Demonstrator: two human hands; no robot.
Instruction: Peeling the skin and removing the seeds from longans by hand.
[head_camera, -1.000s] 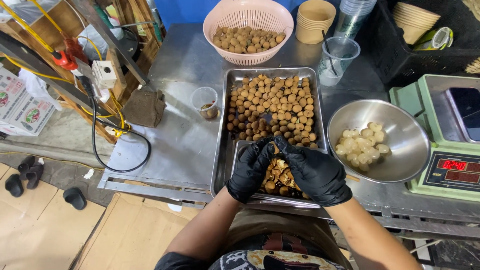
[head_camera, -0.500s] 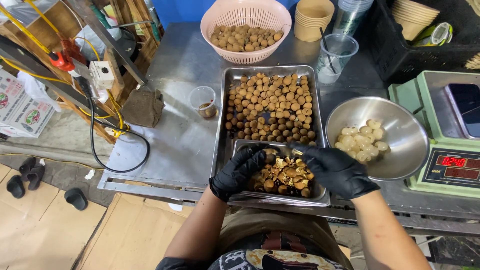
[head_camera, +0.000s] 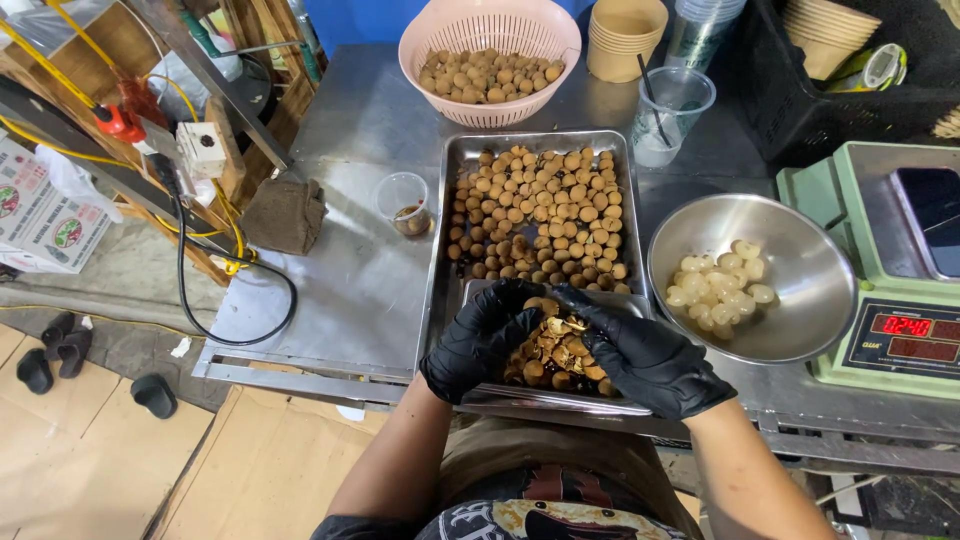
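Fingers (head_camera: 520, 300) of our left hand (head_camera: 478, 340) and those of our right hand (head_camera: 645, 358), all in black gloves, met over the near end of the metal tray (head_camera: 440, 260), curled around one small brown fruit (head_camera: 540, 303) pinched between the fingertips of both. That fruit sat right at the fingertips, touching them, so neither hand was nearer than the other; it looked round, and we could not tell any long axis. Whether its skin was already split was hidden by the gloves.

Directly beneath our hands lay a heap of peeled shells (head_camera: 555, 355) in a smaller tray section at the near edge. Just beyond the fingertips, further along the same tray, lay the unpeeled fruit (head_camera: 540, 215), spread in one layer. To the right of our hands, near them, stood a steel bowl (head_camera: 800, 300) with pale peeled flesh (head_camera: 722, 290) in it, and right of that a green scale (head_camera: 890, 300). Left of the tray on the tabletop (head_camera: 340, 280) stood a small clear cup (head_camera: 405, 203). Farthest away sat a pink colander (head_camera: 490, 40) of more fruit.
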